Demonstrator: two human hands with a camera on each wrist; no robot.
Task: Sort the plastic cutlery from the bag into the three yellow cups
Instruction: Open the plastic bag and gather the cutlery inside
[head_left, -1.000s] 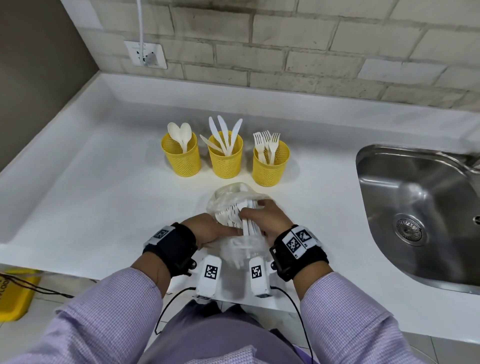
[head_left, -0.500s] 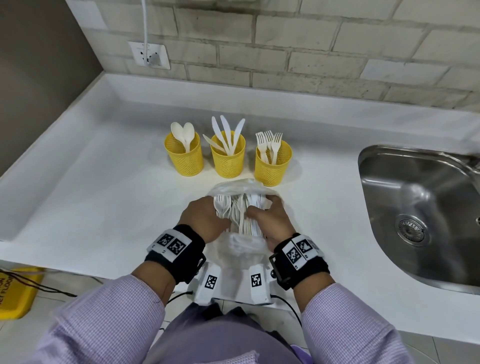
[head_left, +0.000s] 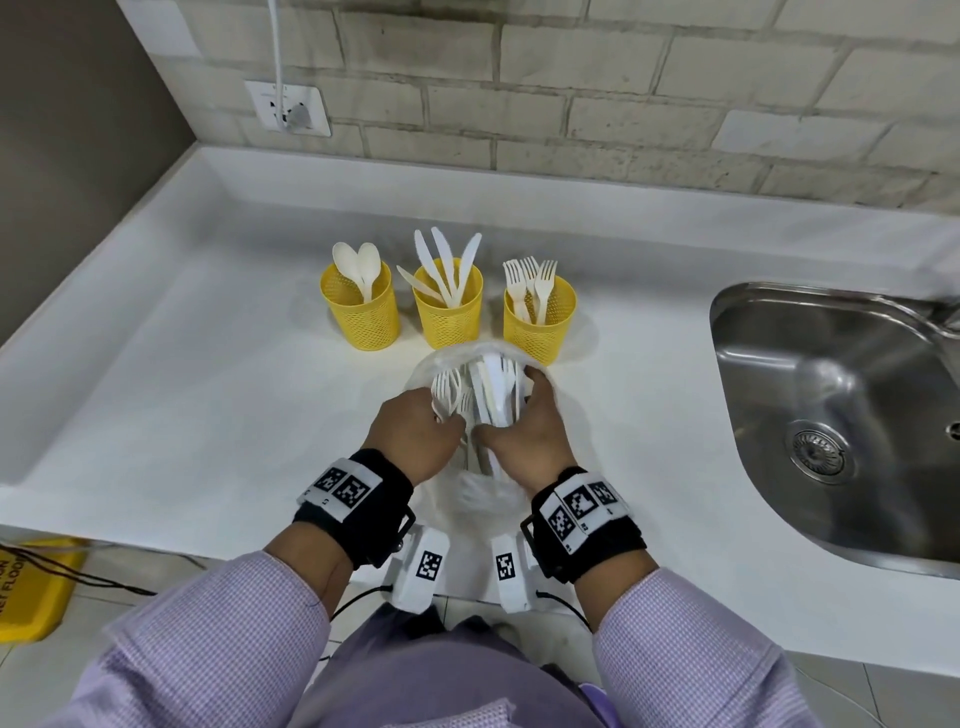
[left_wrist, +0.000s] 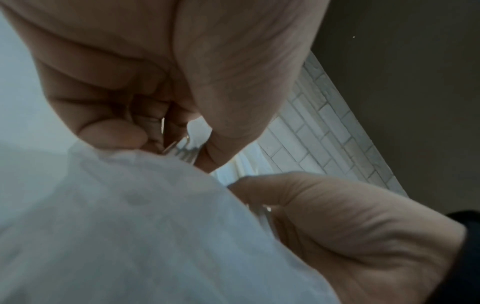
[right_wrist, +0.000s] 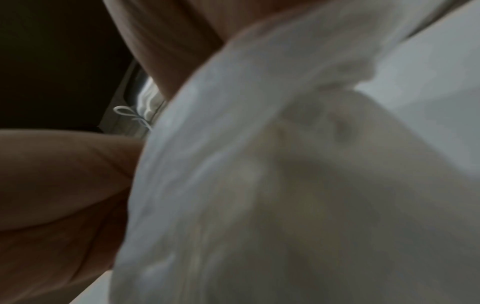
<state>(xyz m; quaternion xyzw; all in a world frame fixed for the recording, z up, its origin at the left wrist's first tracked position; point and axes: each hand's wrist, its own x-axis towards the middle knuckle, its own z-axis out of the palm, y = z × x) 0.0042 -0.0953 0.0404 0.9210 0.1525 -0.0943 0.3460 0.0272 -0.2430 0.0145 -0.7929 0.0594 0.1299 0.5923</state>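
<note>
We counted three yellow perforated plastic cups standing in a row on the white countertop (head_left: 156, 374). The left cup (head_left: 361, 312) held two white plastic spoons (head_left: 358, 265), bowls up. The middle cup (head_left: 448, 312) held four white plastic knives (head_left: 447, 260), fanned out with their serrated blades up. The right cup (head_left: 540, 322) held white plastic forks (head_left: 530, 280), tines up; we made out three heads, though they overlapped too much for a sure count.

Just in front of the cups, nearest the right one, both of our hands worked at a thin, crinkled, translucent plastic bag (head_left: 488, 493) that held the remaining cutlery. Our left hand (head_left: 415, 436) had its fingers curled around a small cluster of white forks (head_left: 448, 392) at the bag's open mouth; how many, we could not tell. Our right hand (head_left: 524, 441) was wrapped around a bundle of flat white handles and blades (head_left: 493, 395) together with the bag's film. In the left wrist view, the fingers (left_wrist: 114, 133) pinched down onto the bag (left_wrist: 130, 226) with fork tines (left_wrist: 182, 148) showing between them. The right wrist view showed mostly blurred film (right_wrist: 285, 164).

To the right lay a stainless steel sink (head_left: 831, 415) with a round drain. Behind it all ran a pale brick wall (head_left: 571, 93) with one white socket (head_left: 288, 106).
</note>
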